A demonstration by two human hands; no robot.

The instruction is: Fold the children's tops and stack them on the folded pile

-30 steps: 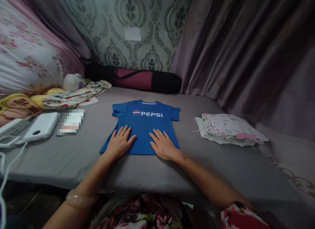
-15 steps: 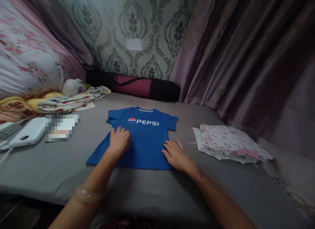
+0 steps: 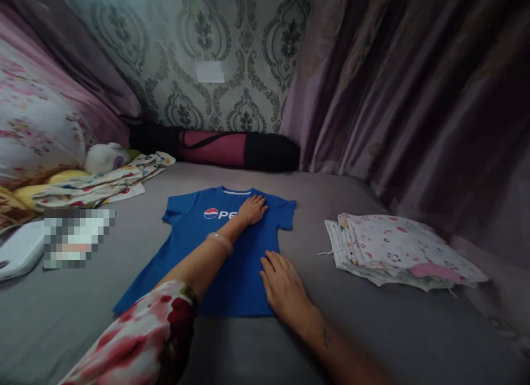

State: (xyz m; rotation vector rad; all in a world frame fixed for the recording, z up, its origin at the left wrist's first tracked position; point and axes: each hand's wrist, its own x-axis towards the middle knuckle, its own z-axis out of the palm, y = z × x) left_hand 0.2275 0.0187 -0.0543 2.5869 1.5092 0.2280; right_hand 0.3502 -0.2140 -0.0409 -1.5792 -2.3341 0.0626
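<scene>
A blue T-shirt point(image 3: 186, 238) with a white PEPSI print lies spread out on the grey bed sheet point(image 3: 323, 335), its collar toward the wall. My left hand point(image 3: 252, 209) rests on its upper right chest, fingers apart, covering the last letters of the print. Near the shirt's lower right side edge, my right hand point(image 3: 285, 285) lies with fingers spread, partly on the cloth. Neither hand grips anything. My left forearm crosses the middle of the shirt and hides part of it.
Folded patterned cloths point(image 3: 397, 244) are stacked at the right. A maroon and black rolled bag point(image 3: 215, 147) lies along the wall. At the left are a crumpled patterned cloth point(image 3: 95, 187), a white plush toy point(image 3: 105, 157), a white device point(image 3: 25, 249) and a floral pillow point(image 3: 37, 120).
My left hand has moved from the shirt's left side up and right to the chest, over the print. My right hand remains by the right side edge. The view has shifted closer.
</scene>
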